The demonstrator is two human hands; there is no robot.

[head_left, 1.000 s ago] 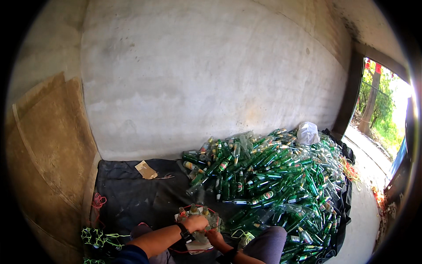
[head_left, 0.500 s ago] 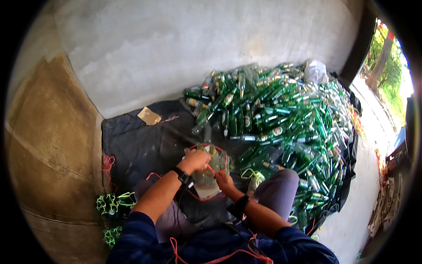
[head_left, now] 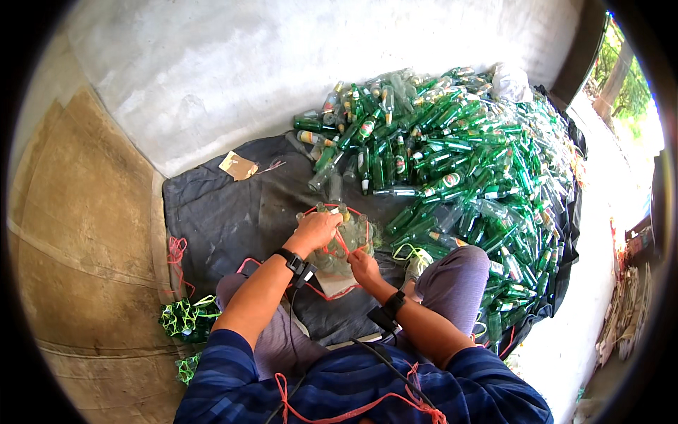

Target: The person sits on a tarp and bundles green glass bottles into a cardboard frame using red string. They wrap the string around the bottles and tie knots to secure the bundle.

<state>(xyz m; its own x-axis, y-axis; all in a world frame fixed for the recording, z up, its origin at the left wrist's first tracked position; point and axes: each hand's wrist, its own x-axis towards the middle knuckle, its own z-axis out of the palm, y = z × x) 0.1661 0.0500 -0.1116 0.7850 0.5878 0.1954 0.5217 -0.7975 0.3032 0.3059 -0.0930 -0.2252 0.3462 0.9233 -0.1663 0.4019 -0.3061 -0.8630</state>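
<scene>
A bundle of clear glass bottles (head_left: pixel 361 227) stands upright between my legs, with a red plastic cord (head_left: pixel 342 242) looped round it. My left hand (head_left: pixel 317 232) is closed over the bottle tops, gripping the cord near its fingertips. From there the cord runs down to my right hand (head_left: pixel 364 268), whose fingers are pinched round it at the bundle's near right side. A pale flat piece of board (head_left: pixel 335 283) lies at the bundle's near side, inside a red loop on the ground. Between the hands, the exact path of the cord is partly hidden.
A large heap of mostly green bottles (head_left: pixel 452 155) covers the right side of the black sheet (head_left: pixel 233 212). Green-tied bottles (head_left: pixel 185 319) and red cord (head_left: pixel 176 253) lie at left. A cardboard piece (head_left: pixel 238 166) rests near the grey wall (head_left: pixel 282 71).
My view has shifted, so the scene sits higher. The cord between my hands hangs at a steeper angle, and my left hand lies further over the bottle tops. Both hands keep their grip.
</scene>
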